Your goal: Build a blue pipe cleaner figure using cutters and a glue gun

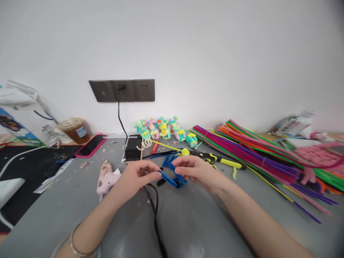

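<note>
Blue fuzzy pipe-cleaner piece: pinched at its near end by the left hand, thumb and fingertips closed on it; gripped at its far end by the right hand, fingers curled shut around its blue loops. Hangs between the two, just above the grey worktop, probably lifted so both ends bend freely. Crosses above a black cable. Just left, a pale pink glue gun; behind, yellow-handled cutters; further right, a fanned bundle of multicoloured pipe cleaners, seemingly kept near for easy reach.
</note>
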A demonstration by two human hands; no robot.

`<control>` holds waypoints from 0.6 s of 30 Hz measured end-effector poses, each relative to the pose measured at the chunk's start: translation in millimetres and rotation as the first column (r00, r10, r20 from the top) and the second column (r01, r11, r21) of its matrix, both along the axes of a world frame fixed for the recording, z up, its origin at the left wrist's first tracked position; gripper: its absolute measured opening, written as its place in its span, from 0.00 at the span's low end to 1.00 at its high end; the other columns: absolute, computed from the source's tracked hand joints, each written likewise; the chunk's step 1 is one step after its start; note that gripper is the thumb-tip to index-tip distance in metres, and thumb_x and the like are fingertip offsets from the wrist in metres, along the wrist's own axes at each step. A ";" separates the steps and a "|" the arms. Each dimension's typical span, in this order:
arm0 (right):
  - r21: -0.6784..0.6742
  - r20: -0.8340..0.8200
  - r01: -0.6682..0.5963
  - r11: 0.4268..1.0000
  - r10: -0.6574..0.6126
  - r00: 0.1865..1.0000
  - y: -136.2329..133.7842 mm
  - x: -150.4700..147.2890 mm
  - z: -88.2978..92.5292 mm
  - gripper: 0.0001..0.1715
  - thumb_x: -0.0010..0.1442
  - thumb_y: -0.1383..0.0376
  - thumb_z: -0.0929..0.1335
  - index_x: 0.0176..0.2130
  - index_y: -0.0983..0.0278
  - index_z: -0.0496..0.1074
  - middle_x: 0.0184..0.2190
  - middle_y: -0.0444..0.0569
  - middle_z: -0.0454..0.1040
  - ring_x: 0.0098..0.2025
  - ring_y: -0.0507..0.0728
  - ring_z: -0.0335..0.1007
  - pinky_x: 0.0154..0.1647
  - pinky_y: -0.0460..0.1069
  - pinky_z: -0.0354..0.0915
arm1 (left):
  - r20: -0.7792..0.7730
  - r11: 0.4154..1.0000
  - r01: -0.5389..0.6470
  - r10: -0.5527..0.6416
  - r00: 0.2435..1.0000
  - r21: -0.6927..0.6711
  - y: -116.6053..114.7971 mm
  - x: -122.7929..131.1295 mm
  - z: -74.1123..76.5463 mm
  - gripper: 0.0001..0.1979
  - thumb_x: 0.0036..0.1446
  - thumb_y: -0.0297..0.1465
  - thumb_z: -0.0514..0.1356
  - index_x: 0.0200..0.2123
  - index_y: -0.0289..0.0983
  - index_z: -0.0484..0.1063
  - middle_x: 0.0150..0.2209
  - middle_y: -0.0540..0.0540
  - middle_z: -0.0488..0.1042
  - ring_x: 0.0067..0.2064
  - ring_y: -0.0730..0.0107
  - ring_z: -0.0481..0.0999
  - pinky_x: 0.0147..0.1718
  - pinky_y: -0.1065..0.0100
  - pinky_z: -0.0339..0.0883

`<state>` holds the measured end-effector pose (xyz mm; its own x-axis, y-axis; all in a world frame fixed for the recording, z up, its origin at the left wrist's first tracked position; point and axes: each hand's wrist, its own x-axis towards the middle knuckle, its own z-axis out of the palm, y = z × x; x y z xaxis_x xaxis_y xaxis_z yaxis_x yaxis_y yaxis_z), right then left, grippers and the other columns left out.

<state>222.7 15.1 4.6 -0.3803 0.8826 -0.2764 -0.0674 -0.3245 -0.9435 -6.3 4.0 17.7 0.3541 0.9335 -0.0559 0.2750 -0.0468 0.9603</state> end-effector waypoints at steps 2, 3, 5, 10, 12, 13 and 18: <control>0.013 0.022 -0.013 1.000 0.012 1.000 -0.4 -0.9 -0.7 0.26 0.38 0.53 0.81 0.34 0.65 0.79 0.23 0.41 0.72 0.23 0.47 0.61 0.25 0.45 0.55 | -0.009 1.000 0.004 -0.004 1.000 -0.018 -0.4 0.5 0.8 0.11 0.51 0.37 0.67 0.30 0.34 0.78 0.28 0.48 0.78 0.30 0.71 0.72 0.30 0.71 0.63; 0.026 0.028 -0.014 1.000 0.013 1.000 -0.7 -1.4 -0.6 0.25 0.38 0.54 0.81 0.33 0.65 0.79 0.23 0.41 0.73 0.23 0.47 0.62 0.26 0.45 0.55 | -0.010 1.000 0.007 -0.007 1.000 -0.025 -0.6 0.7 1.0 0.11 0.51 0.37 0.67 0.30 0.34 0.78 0.29 0.48 0.78 0.30 0.70 0.72 0.31 0.71 0.64; 0.066 0.026 -0.002 0.998 0.001 1.000 -1.9 -2.8 0.5 0.23 0.40 0.54 0.81 0.32 0.65 0.78 0.24 0.42 0.73 0.25 0.48 0.63 0.27 0.46 0.56 | -0.009 0.999 0.013 -0.014 1.000 -0.038 -0.9 0.9 0.8 0.11 0.51 0.37 0.67 0.30 0.34 0.78 0.29 0.47 0.78 0.31 0.70 0.73 0.32 0.71 0.65; 0.139 -0.002 0.024 0.990 -0.024 1.000 -4.5 -8.1 1.7 0.21 0.40 0.55 0.81 0.30 0.65 0.76 0.25 0.43 0.74 0.27 0.50 0.66 0.31 0.47 0.60 | -0.011 0.998 0.018 -0.019 1.000 -0.059 -0.7 0.1 -0.4 0.11 0.51 0.37 0.67 0.30 0.35 0.79 0.29 0.47 0.80 0.31 0.69 0.75 0.33 0.70 0.66; 0.128 -0.008 0.019 0.992 -0.018 1.000 -4.9 -10.4 0.1 0.22 0.40 0.55 0.81 0.30 0.65 0.76 0.25 0.43 0.75 0.27 0.50 0.67 0.31 0.47 0.60 | -0.009 0.998 0.027 -0.028 1.000 -0.052 -0.8 -0.3 -0.2 0.10 0.51 0.37 0.67 0.30 0.35 0.79 0.29 0.47 0.80 0.32 0.69 0.75 0.33 0.70 0.67; 0.121 -0.012 0.014 0.993 -0.013 1.000 -5.0 -11.5 -0.8 0.22 0.40 0.55 0.81 0.30 0.65 0.76 0.25 0.43 0.75 0.27 0.50 0.67 0.31 0.47 0.60 | -0.009 0.998 0.032 -0.033 0.999 -0.046 -0.9 -0.5 0.1 0.10 0.51 0.37 0.67 0.30 0.35 0.79 0.30 0.47 0.80 0.32 0.69 0.76 0.34 0.70 0.67; 0.127 -0.030 0.010 0.992 -0.006 1.000 -7.3 -15.8 -3.3 0.21 0.42 0.55 0.80 0.30 0.65 0.74 0.24 0.42 0.74 0.26 0.50 0.67 0.30 0.46 0.60 | -0.012 0.999 0.035 -0.035 0.999 -0.030 -0.9 -0.4 0.3 0.09 0.52 0.36 0.66 0.29 0.35 0.79 0.30 0.46 0.80 0.32 0.69 0.76 0.34 0.70 0.68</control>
